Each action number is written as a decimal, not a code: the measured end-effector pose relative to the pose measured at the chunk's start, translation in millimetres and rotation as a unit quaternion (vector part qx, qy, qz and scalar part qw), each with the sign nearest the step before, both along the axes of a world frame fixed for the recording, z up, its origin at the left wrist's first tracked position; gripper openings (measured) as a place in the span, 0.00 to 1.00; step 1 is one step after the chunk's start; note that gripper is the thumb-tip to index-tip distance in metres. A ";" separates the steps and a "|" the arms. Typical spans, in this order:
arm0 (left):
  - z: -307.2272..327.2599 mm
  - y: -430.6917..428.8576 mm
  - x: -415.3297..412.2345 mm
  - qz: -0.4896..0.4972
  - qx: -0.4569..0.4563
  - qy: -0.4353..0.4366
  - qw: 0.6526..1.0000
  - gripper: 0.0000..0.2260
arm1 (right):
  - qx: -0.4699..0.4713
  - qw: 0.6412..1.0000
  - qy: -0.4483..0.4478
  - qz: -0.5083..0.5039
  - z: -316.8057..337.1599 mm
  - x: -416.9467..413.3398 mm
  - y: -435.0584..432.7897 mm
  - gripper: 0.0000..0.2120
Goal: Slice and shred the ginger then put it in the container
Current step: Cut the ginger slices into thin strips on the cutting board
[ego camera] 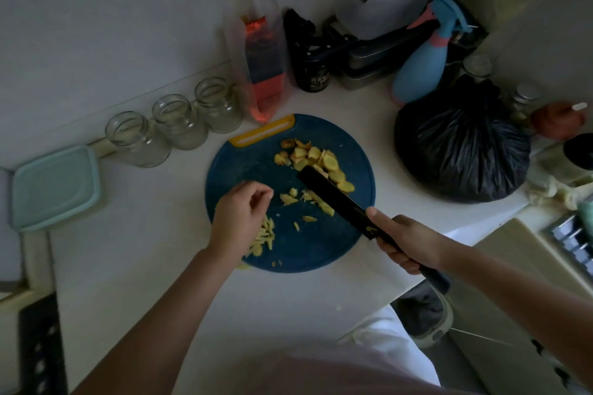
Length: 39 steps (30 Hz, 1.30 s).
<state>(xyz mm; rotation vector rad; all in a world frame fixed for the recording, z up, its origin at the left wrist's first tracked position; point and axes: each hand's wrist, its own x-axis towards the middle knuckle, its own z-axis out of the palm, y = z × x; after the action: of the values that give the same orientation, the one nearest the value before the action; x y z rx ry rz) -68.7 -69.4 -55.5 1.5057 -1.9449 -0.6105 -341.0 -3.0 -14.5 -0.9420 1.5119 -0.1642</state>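
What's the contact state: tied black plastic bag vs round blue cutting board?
Apart. The head view shows a strip of white counter between the tied black plastic bag and the right rim of the round blue cutting board.

Partly hidden under the left hand [239,221], at the cutting board's [288,253] near-left: ginger shreds [266,236], with no telling of any piece between the curled fingertips [268,194]. Partly hidden behind the knife [333,199], toward the board's far-right: ginger slices [321,157], and the handle mostly buried in the right hand [407,247]. Beyond the board's far edge, too small to read: print on the dark jar [313,74].
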 end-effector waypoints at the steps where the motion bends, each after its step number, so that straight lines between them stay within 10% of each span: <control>1: 1.2 -3.0 2.1 0.006 0.031 -0.014 0.999 0.03 | -0.011 1.000 0.008 -0.005 -0.1 3.0 -1.0 0.30; 9: -1.0 -8.6 -14.8 -0.049 0.106 -0.097 0.988 0.18 | -0.052 0.998 0.032 -0.027 -0.5 17.3 5.2 0.30; 15: 2.3 -14.1 -17.6 -0.119 0.064 -0.162 0.978 0.08 | -0.059 0.997 0.027 -0.033 0.1 21.0 13.9 0.30; 22: 13.1 -5.5 -18.2 0.085 0.303 0.090 0.945 0.07 | -0.035 0.998 0.019 -0.054 -1.4 36.4 20.6 0.31; 30: 30.1 -15.1 -8.9 0.136 0.298 0.058 0.943 0.10 | 0.037 0.999 -0.004 -0.032 -14.3 66.6 38.3 0.31; 39: 27.4 -2.8 -43.1 0.130 0.474 0.184 0.851 0.09 | -0.007 0.995 0.015 -0.096 -11.2 48.8 23.9 0.31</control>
<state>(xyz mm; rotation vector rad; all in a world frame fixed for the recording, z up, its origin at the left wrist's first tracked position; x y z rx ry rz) -111.8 -72.2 -28.2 1.9446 -1.1090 -1.7473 -292.3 20.8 -25.6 -0.8126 1.6301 -0.3007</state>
